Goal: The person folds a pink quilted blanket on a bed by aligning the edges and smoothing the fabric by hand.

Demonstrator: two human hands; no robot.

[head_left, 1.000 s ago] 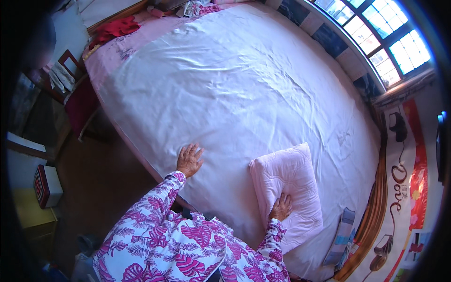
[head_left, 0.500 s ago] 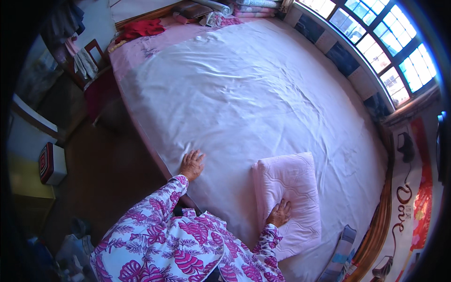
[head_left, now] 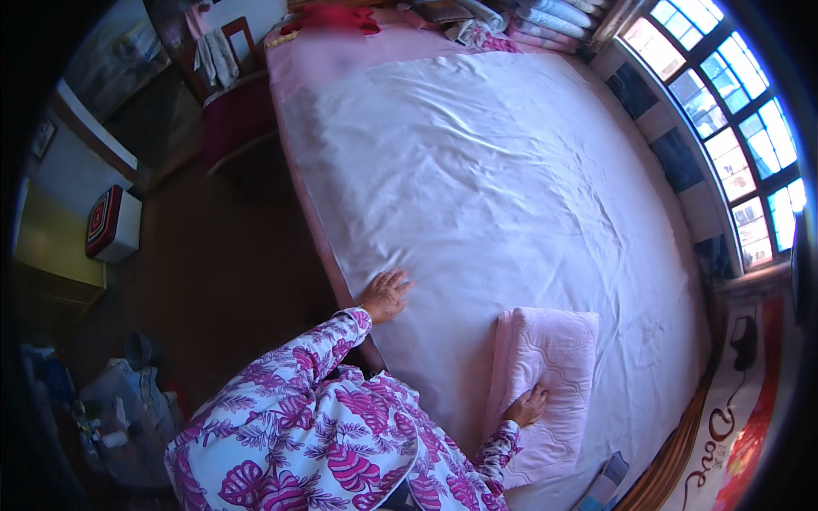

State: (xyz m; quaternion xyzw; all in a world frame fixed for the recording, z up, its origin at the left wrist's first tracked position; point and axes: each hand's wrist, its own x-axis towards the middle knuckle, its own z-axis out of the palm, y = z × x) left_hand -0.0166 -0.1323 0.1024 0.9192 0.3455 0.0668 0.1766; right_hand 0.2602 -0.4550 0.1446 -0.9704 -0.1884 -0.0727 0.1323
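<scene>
My left hand rests flat on the pale sheet close to the bed's left edge, its fingers stretched out and holding nothing. Small creases run in the cloth beside it. To the right lies a folded pink quilt with stitched wavy lines, set down on the sheet as a thick rectangle. My right hand lies palm down on top of this quilt, fingers extended, gripping nothing. Both arms wear white sleeves with purple leaf prints.
A red cloth and stacked folded bedding sit at the bed's far end. A barred window lines the right. Near the right edge lies a blue-grey folded cloth. A white box stands at left.
The whole view has shifted, so the bed and both hands appear farther right and somewhat lower. Both hands stay on the same surfaces, the left on the sheet and the right on the quilt.
</scene>
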